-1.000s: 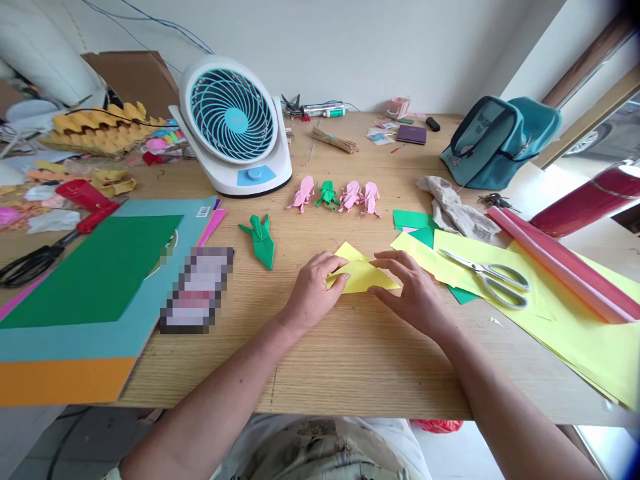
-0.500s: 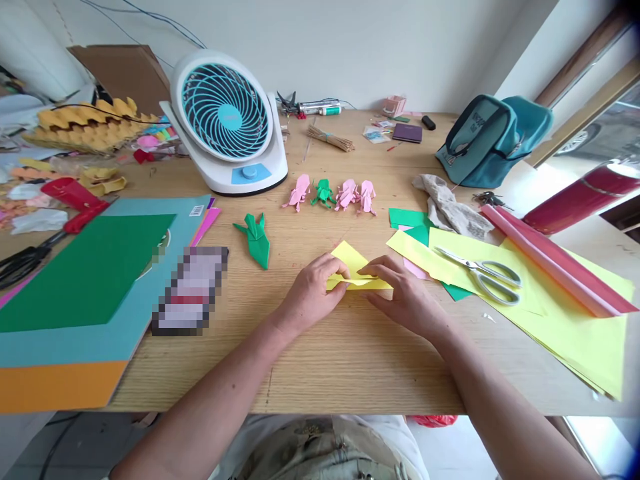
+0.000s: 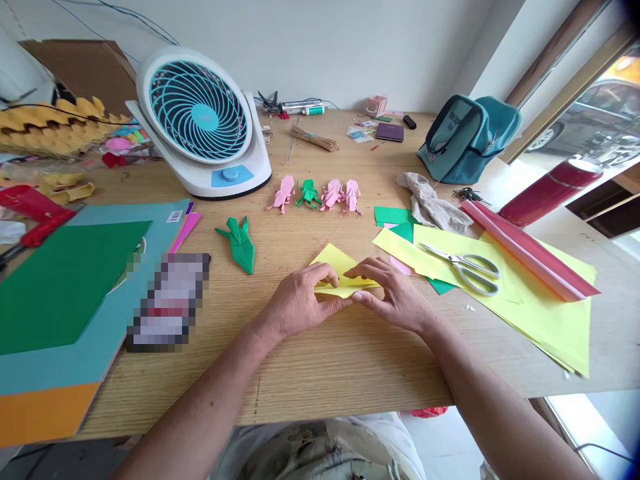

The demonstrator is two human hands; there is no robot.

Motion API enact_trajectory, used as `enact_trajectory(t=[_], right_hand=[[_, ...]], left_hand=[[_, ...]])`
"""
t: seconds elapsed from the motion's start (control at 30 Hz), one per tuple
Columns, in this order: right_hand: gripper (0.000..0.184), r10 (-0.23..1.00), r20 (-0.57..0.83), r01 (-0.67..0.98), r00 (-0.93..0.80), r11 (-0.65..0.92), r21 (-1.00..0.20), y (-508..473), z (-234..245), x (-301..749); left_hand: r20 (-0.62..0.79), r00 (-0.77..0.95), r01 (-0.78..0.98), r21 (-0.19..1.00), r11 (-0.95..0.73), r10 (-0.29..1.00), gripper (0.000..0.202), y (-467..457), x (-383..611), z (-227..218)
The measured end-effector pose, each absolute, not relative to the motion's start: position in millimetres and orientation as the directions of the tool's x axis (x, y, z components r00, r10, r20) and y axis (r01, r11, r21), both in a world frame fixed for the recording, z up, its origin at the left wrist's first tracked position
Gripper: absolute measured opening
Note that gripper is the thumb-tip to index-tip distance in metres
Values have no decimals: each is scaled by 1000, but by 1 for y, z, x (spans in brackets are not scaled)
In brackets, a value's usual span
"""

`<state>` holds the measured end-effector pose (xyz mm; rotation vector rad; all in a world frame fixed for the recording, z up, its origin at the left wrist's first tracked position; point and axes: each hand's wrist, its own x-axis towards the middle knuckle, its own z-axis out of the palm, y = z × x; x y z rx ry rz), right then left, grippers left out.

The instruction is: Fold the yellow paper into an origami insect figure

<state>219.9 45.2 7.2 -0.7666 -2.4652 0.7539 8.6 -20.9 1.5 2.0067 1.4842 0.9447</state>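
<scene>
A partly folded sheet of yellow origami paper [image 3: 331,259] lies on the table before me, a raised flap along its near edge. My left hand [image 3: 299,301] is closed on the left part of that edge, thumb in front and fingers over the flap. From the other side my right hand [image 3: 397,298] grips the same edge, its thumb almost meeting the left one. A green folded paper figure [image 3: 241,247] lies to the left of my hands. Beyond them stands a row of small folded figures, a green one [image 3: 309,192] among pink ones [image 3: 332,194].
Scissors [image 3: 463,263] rest on yellow sheets [image 3: 537,313] at the right, beside a roll of red film [image 3: 530,253]. A red bottle [image 3: 550,193] and teal bag [image 3: 465,143] stand behind. Leftward are a phone [image 3: 167,303], a fan [image 3: 200,120] and stacked coloured paper [image 3: 75,273].
Both thumbs have come together at the middle of the paper's near edge, and the flap there stands more open. My view has turned slightly to the right.
</scene>
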Motion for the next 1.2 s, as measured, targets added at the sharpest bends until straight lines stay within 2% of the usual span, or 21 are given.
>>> enact_trajectory(t=[0.17, 0.27, 0.4, 0.53, 0.67, 0.83, 1.0, 1.2], right_hand=[[54, 651, 226, 353, -725, 633, -689, 46, 9, 221], [54, 687, 193, 378, -700, 586, -717, 47, 7, 221], [45, 725, 160, 428, -670, 553, -715, 48, 3, 220], [25, 746, 167, 459, -645, 552, -696, 49, -1, 219], [15, 726, 144, 443, -672, 550, -708, 48, -1, 218], [16, 703, 113, 418, -703, 536, -733, 48, -2, 219], [18, 690, 113, 430, -715, 562, -707, 47, -1, 219], [28, 696, 145, 487, -703, 621, -614, 47, -3, 218]], left_hand=[[219, 196, 573, 766, -292, 956, 48, -23, 5, 10], [192, 143, 562, 792, -239, 971, 54, -22, 5, 11], [151, 90, 541, 822, -175, 984, 50, -20, 5, 9], [135, 73, 556, 817, -153, 988, 48, -18, 3, 7], [114, 87, 587, 797, -143, 990, 39, -18, 2, 6], [78, 93, 604, 788, -119, 993, 27, -17, 3, 4], [76, 106, 663, 738, -128, 991, 7, -17, 3, -2], [97, 169, 703, 685, -189, 981, 13, -18, 4, -8]])
